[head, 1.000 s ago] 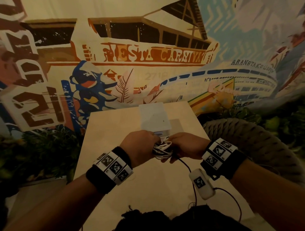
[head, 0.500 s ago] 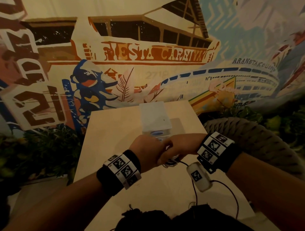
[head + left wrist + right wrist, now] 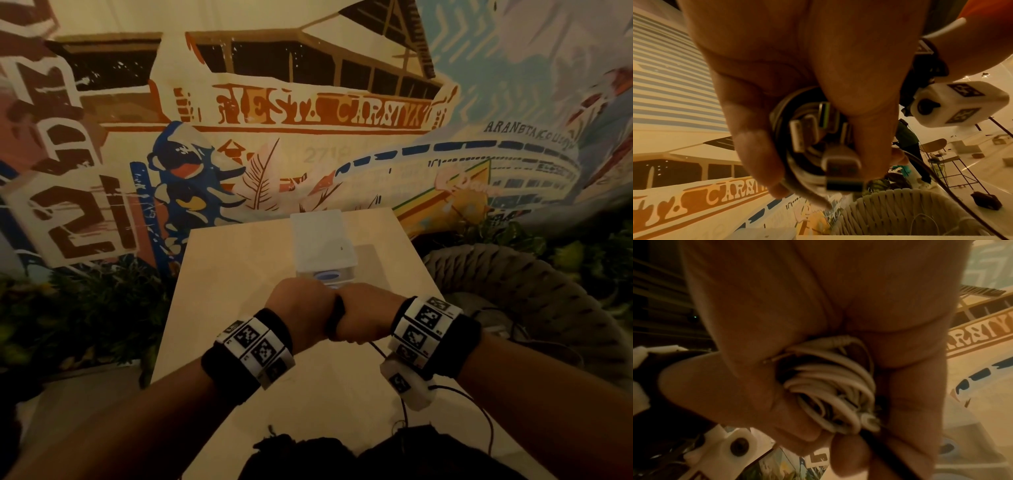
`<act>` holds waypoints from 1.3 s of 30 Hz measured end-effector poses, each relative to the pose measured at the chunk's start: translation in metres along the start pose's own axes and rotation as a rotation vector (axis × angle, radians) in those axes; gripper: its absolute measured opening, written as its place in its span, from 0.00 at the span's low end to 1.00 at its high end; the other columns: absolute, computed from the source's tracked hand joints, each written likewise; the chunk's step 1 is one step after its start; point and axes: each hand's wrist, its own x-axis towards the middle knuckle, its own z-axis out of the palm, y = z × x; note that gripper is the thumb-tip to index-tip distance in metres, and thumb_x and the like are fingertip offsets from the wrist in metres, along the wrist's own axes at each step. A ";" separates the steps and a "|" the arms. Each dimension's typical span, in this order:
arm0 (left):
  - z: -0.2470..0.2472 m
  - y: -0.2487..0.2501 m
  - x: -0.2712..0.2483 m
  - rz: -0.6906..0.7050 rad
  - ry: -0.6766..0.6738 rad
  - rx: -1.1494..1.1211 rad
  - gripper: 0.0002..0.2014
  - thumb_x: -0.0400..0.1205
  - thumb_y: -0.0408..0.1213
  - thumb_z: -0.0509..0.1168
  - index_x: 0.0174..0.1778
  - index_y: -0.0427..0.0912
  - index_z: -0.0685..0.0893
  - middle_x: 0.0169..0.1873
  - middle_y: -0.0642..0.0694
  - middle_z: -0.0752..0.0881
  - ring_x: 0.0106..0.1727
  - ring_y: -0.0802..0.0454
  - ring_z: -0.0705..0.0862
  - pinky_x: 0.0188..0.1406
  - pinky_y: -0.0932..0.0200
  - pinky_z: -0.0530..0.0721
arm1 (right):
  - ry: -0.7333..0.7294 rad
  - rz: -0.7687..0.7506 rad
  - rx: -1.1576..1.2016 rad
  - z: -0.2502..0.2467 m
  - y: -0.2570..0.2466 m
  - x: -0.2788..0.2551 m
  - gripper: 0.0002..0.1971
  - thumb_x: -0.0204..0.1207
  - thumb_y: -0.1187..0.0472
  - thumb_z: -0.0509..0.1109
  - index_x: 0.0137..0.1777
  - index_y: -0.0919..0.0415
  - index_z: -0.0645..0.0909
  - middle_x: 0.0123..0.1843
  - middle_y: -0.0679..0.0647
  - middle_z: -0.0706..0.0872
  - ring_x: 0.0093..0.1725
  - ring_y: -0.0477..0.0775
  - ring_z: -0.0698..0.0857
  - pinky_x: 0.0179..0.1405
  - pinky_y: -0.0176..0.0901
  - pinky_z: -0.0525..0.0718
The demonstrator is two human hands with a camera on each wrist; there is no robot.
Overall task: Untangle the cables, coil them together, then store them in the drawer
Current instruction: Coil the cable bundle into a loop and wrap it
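Note:
Both hands meet above the pale wooden table (image 3: 239, 274), just in front of the small white drawer box (image 3: 322, 245). My left hand (image 3: 298, 315) grips one end of a cable bundle; the left wrist view shows several USB plugs (image 3: 840, 170) and dark and white loops (image 3: 783, 146) inside its curled fingers. My right hand (image 3: 364, 317) grips the other end, where the right wrist view shows coiled white cables (image 3: 830, 386) and a black cable (image 3: 894, 456) under the thumb. From the head view the bundle is hidden between the two hands.
A painted mural wall (image 3: 308, 113) stands behind the table. A woven rope chair (image 3: 534, 301) sits to the right. Green plants (image 3: 68, 315) fill the floor at the left. A thin black camera wire (image 3: 404, 404) hangs from the right wrist over the table.
The hands have closed together around the bundle and moved slightly right and nearer. The white loops that showed between them a second ago are now covered.

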 end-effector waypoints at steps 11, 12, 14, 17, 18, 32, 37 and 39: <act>0.031 -0.051 0.001 -0.046 0.238 -0.723 0.67 0.58 0.80 0.71 0.89 0.61 0.44 0.75 0.58 0.78 0.70 0.54 0.80 0.66 0.50 0.84 | 0.101 -0.188 0.487 -0.010 0.033 -0.016 0.01 0.77 0.61 0.74 0.46 0.56 0.86 0.33 0.54 0.88 0.33 0.50 0.88 0.45 0.51 0.92; 0.036 -0.055 0.001 -0.040 0.223 -0.860 0.64 0.56 0.82 0.69 0.87 0.63 0.54 0.72 0.61 0.80 0.68 0.58 0.81 0.64 0.51 0.85 | 0.107 -0.238 0.535 -0.012 0.034 -0.018 0.03 0.74 0.59 0.74 0.45 0.56 0.87 0.35 0.58 0.88 0.35 0.53 0.88 0.45 0.51 0.91; 0.040 -0.053 0.001 0.072 0.229 -1.034 0.45 0.62 0.83 0.66 0.74 0.68 0.73 0.61 0.66 0.86 0.62 0.62 0.84 0.60 0.48 0.88 | 0.067 -0.325 0.616 -0.015 0.030 -0.022 0.07 0.69 0.52 0.74 0.43 0.52 0.88 0.36 0.60 0.89 0.37 0.54 0.88 0.44 0.46 0.88; 0.035 -0.034 0.000 0.393 0.220 -1.293 0.26 0.77 0.65 0.70 0.63 0.50 0.84 0.53 0.51 0.90 0.52 0.46 0.89 0.53 0.37 0.88 | 0.001 -0.418 0.590 -0.013 0.019 -0.024 0.04 0.74 0.55 0.74 0.46 0.52 0.88 0.38 0.53 0.91 0.41 0.52 0.90 0.47 0.39 0.85; 0.030 -0.029 -0.003 0.475 0.222 -1.385 0.24 0.78 0.59 0.72 0.62 0.46 0.84 0.53 0.49 0.90 0.50 0.40 0.90 0.50 0.35 0.88 | -0.006 -0.434 0.563 -0.012 0.017 -0.021 0.04 0.79 0.61 0.73 0.51 0.56 0.88 0.40 0.54 0.92 0.44 0.52 0.91 0.48 0.39 0.86; 0.015 -0.027 -0.004 0.485 0.515 -1.396 0.08 0.78 0.32 0.76 0.43 0.52 0.92 0.44 0.47 0.92 0.53 0.45 0.90 0.59 0.41 0.88 | -0.218 -0.367 0.780 -0.006 0.010 -0.016 0.22 0.68 0.55 0.79 0.57 0.68 0.86 0.42 0.57 0.90 0.43 0.55 0.90 0.52 0.51 0.89; 0.015 -0.033 -0.002 0.416 0.638 -1.448 0.01 0.78 0.37 0.74 0.43 0.45 0.90 0.43 0.44 0.91 0.49 0.40 0.90 0.52 0.42 0.88 | -0.274 -0.399 0.741 -0.006 0.021 -0.013 0.18 0.73 0.61 0.79 0.62 0.56 0.82 0.43 0.48 0.91 0.46 0.51 0.89 0.54 0.51 0.86; 0.018 -0.041 -0.003 0.411 0.641 -1.503 0.02 0.78 0.32 0.74 0.43 0.43 0.89 0.43 0.38 0.91 0.49 0.35 0.90 0.54 0.36 0.88 | -0.248 -0.365 0.598 -0.004 0.028 -0.013 0.11 0.81 0.65 0.74 0.60 0.53 0.84 0.41 0.45 0.90 0.42 0.47 0.88 0.52 0.48 0.87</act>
